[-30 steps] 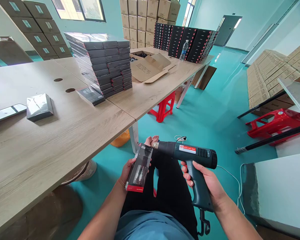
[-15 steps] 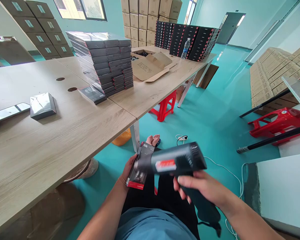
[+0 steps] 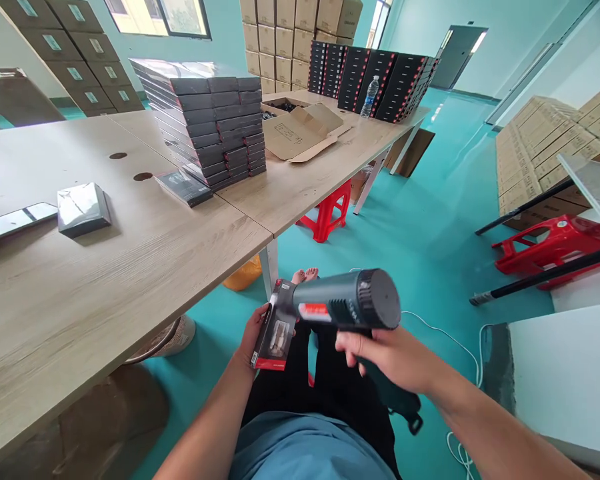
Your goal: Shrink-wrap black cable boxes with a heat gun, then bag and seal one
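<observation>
My left hand (image 3: 254, 331) grips a flat black and red product box (image 3: 275, 340) by its left side, above my lap. The box has a picture of a pale device on its face. In my right hand (image 3: 380, 353) is a dark heat gun (image 3: 337, 300), held by its handle. Its nozzle points left at the upper part of the box, close over it, and hides some of the surface. I cannot tell whether nozzle and box touch. The fingers of both hands are closed around what they hold.
On the wooden table (image 3: 190, 267) at left stand a tall stack of wrapped boxes (image 3: 210, 127), a single box (image 3: 83, 210), a phone-like slab (image 3: 17, 223) and an open carton (image 3: 300, 133). A bucket (image 3: 175, 340) sits beneath. Red stools (image 3: 555, 247) and a white cable (image 3: 445, 340) are at right.
The heat gun has shifted slightly left and up, turning so its round rear end shows more. Its nozzle now covers the upper part of the box, leaving the picture uncovered.
</observation>
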Available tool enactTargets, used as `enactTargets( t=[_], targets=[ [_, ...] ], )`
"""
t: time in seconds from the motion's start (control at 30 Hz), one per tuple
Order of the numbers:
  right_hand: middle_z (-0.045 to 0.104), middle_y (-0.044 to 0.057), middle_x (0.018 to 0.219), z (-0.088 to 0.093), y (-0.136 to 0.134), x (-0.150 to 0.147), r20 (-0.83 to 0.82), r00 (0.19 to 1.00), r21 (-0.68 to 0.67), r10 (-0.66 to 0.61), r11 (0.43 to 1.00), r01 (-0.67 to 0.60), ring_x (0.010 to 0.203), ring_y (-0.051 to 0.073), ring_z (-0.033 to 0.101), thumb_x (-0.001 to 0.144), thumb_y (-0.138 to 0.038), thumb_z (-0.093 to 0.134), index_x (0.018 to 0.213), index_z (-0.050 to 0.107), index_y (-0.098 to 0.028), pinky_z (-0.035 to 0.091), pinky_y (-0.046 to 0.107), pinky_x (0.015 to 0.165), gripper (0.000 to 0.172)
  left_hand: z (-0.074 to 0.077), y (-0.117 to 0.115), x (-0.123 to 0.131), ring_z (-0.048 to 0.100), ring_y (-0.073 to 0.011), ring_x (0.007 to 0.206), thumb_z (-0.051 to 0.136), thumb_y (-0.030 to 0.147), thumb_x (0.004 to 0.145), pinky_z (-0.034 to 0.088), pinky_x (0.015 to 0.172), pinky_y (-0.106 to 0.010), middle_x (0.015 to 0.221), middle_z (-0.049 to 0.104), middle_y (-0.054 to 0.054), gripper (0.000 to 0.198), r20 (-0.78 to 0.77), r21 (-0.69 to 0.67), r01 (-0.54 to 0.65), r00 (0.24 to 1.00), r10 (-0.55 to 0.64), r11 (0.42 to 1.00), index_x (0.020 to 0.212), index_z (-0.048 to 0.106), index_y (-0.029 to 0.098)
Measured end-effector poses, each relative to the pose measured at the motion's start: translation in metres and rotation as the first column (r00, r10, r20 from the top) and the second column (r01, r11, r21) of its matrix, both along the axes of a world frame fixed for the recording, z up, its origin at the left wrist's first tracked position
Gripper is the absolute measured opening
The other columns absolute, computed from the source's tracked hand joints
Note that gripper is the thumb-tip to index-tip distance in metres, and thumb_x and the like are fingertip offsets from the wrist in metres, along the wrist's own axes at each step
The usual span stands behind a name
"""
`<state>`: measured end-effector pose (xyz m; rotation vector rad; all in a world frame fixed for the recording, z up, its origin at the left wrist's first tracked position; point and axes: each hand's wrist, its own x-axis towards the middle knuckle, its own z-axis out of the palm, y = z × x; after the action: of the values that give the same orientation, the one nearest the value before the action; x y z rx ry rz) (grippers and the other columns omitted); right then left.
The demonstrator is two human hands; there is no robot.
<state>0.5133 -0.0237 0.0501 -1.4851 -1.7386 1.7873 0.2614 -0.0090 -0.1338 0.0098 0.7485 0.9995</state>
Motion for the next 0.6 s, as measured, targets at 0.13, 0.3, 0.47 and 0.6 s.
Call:
enactTargets(
  t=[0.13, 0.3, 0.47, 0.6],
  targets=[
    [0.062, 0.002, 0.071, -0.001, -0.003, -0.004, -0.038, 0.993, -0.082, 0.115, 0.990, -0.118, 0.065, 0.017, 0.059, 0.081, -0.044, 0.064, 0.077, 0.064, -0.020, 0.051, 0.031, 0.058, 0.024, -0.004, 0.000, -0.003, 0.072, -0.0278, 0.063, 0.049, 0.036, 0.092, 0.058, 0.061, -0.036, 0.074, 0.074, -0.013, 0.036, -0.040, -0.042, -0.058, 0.998, 0.057, 0.997, 0.097, 0.070, 0.007],
    [0.063, 0.002, 0.070, -0.008, 0.011, -0.005, -0.042, 0.999, -0.007, -0.025, 1.000, 0.024, 0.068, 0.018, 0.062, 0.081, -0.045, 0.064, 0.082, 0.066, -0.019, 0.053, 0.031, 0.059, 0.026, -0.001, -0.001, -0.002, 0.073, -0.0285, 0.067, 0.048, 0.039, 0.093, 0.058, 0.060, -0.037, 0.079, 0.075, -0.015, 0.041, -0.011, -0.031, -0.037, 0.999, 0.037, 0.999, 0.105, 0.069, 0.006],
    [0.066, 0.004, 0.072, -0.018, 0.044, 0.007, -0.081, 0.980, 0.000, -0.180, 0.984, 0.181, 0.066, 0.017, 0.062, 0.082, -0.046, 0.064, 0.084, 0.067, -0.016, 0.052, 0.031, 0.060, 0.030, 0.000, -0.005, -0.005, 0.074, -0.0316, 0.083, 0.043, 0.041, 0.094, 0.060, 0.071, -0.040, 0.099, 0.074, -0.022, 0.054, 0.046, 0.031, 0.001, 0.999, -0.003, 1.000, 0.125, 0.062, 0.001],
    [0.066, 0.004, 0.071, -0.022, 0.047, 0.022, -0.017, 0.976, -0.013, -0.218, 0.976, 0.218, 0.065, 0.017, 0.061, 0.082, -0.047, 0.064, 0.082, 0.067, -0.015, 0.051, 0.030, 0.060, 0.032, -0.001, -0.006, -0.007, 0.073, -0.0330, 0.092, 0.046, 0.041, 0.094, 0.059, 0.078, -0.042, 0.108, 0.073, -0.022, 0.055, 0.042, 0.067, -0.020, 0.999, 0.018, 0.998, 0.130, 0.059, 0.001]
  ],
)
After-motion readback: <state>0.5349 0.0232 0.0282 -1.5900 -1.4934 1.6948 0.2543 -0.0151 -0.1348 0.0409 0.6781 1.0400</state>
